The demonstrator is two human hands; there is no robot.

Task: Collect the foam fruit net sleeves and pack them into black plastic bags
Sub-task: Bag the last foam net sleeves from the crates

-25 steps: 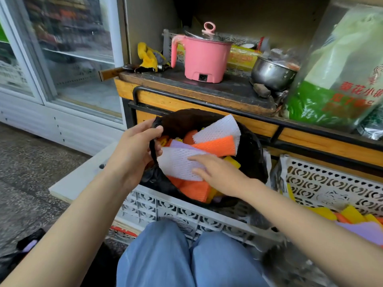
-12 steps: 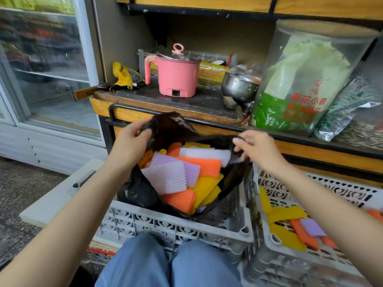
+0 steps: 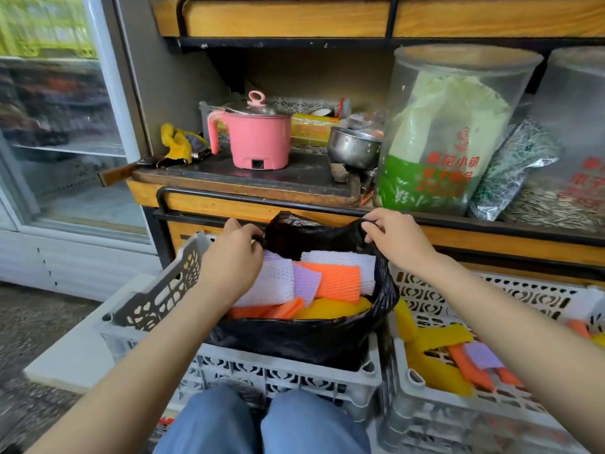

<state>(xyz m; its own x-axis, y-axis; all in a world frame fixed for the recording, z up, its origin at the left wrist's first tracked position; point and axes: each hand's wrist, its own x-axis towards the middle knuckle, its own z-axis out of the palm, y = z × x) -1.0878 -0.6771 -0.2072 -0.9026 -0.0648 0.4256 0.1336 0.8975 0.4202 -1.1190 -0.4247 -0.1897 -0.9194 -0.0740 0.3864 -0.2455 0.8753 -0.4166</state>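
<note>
Reaching forward and down with both bare arms: left forearm (image 3: pixel 147 355) in from the lower left, right forearm (image 3: pixel 510 322) in from the lower right, converging toward the middle. Pinching one side of the rim of the black plastic bag (image 3: pixel 294 339) with the left hand (image 3: pixel 234 253), back of the hand up, fingers curled onto the edge. Gripping the opposite side of the same rim with the right hand (image 3: pixel 397 239), knuckles raised, fingers bent tight on the plastic. Holding both wrists nearly straight, hands apart, the right slightly higher in view.
</note>
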